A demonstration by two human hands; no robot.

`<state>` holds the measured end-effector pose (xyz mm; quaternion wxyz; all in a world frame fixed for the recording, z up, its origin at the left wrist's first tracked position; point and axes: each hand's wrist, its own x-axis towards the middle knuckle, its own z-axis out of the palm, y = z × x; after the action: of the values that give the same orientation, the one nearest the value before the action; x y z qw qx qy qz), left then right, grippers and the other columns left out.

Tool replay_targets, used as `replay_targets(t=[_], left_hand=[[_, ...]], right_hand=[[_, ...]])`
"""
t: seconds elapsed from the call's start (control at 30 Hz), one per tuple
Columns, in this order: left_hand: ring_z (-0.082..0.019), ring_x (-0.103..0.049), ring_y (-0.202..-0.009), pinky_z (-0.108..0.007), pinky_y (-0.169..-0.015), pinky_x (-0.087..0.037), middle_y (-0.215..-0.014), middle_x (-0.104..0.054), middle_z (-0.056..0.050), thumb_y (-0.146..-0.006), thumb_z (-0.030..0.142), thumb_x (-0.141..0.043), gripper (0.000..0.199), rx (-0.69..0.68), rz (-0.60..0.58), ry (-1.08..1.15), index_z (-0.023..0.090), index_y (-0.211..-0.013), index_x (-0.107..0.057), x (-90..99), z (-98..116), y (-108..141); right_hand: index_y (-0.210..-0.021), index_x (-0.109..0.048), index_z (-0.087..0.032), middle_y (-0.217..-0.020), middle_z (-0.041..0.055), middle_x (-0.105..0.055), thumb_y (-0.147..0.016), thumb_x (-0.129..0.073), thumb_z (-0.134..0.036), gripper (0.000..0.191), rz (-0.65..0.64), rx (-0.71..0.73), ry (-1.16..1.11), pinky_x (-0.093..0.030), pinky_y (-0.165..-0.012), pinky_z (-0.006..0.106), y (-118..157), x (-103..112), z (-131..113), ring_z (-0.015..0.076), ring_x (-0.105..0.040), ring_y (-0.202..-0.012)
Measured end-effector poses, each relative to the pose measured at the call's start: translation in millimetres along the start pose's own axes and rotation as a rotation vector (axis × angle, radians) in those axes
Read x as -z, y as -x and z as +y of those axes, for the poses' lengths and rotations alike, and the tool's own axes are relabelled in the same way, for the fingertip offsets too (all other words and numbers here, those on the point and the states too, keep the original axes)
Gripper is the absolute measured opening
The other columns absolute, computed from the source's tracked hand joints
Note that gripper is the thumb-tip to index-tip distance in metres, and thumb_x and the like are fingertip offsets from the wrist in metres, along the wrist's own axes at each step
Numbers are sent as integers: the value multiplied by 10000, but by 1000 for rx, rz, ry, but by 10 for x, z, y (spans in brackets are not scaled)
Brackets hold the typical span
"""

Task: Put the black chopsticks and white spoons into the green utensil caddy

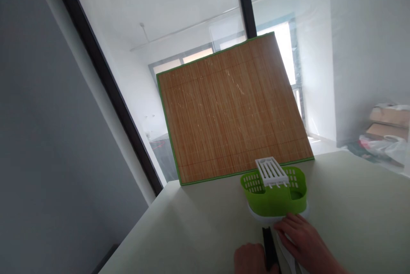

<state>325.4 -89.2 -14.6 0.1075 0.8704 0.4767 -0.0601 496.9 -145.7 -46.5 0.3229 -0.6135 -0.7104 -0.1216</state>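
At the bottom of the head view, my left hand (251, 259) is closed around a narrow black handle (270, 246) that points away from me. The rest of what it belongs to is hidden or out of frame. My right hand (303, 237) is beside it, fingers bent and pressed together over a slim white utensil (287, 257), whose kind I cannot make out. Just beyond my right fingertips stands a green cutlery basket (269, 203) on a white base tray (256, 216). A white slotted rack (272, 172) with small hooks lies across the basket's top.
A pale table (205, 227) carries everything. Behind the basket, a bamboo mat (230, 112) with green edging leans against a glass partition with a dark frame (109, 90). Cardboard boxes and plastic bags (384, 137) are piled beyond the table at the right.
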Motion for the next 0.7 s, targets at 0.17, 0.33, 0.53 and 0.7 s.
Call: replay_targets(t=[0.17, 0.33, 0.53, 0.7], left_hand=[[-345, -643, -910, -457, -801, -491, -917, -699, -158, -706, 439, -537, 355, 18, -52, 24, 160, -842, -711, 20, 27, -31], [-320, -657, -882, -432, -783, -504, -891, -710, -133, -685, 343, -550, 289, 42, -80, 72, 173, -852, -714, -28, -62, -61], [-315, -656, -890, -426, -788, -501, -897, -710, -128, -685, 325, -546, 264, 65, -40, 74, 182, -850, -696, -52, -127, -28], [-279, -656, -901, -387, -790, -491, -919, -716, -85, -720, 308, -535, 253, 59, 1, 114, 217, -908, -679, -28, -211, 2]], right_hand=[[-965, -606, -255, -901, 22, -682, -914, -460, -226, 157, -63, 35, -23, -397, -847, 411, 47, -57, 15, 225, -611, -880], [-960, -607, -248, -869, 19, -671, -903, -477, -205, 148, -86, 62, -27, -395, -819, 380, 58, -66, -8, 212, -602, -853], [-884, -613, -220, -773, 20, -650, -877, -489, -158, 139, -86, 123, -16, -376, -712, 324, 29, -29, -164, 196, -568, -763], [-776, -607, -246, -712, -17, -642, -808, -562, -160, 102, -105, 194, -7, -336, -684, 312, 34, -58, -286, 181, -544, -719]])
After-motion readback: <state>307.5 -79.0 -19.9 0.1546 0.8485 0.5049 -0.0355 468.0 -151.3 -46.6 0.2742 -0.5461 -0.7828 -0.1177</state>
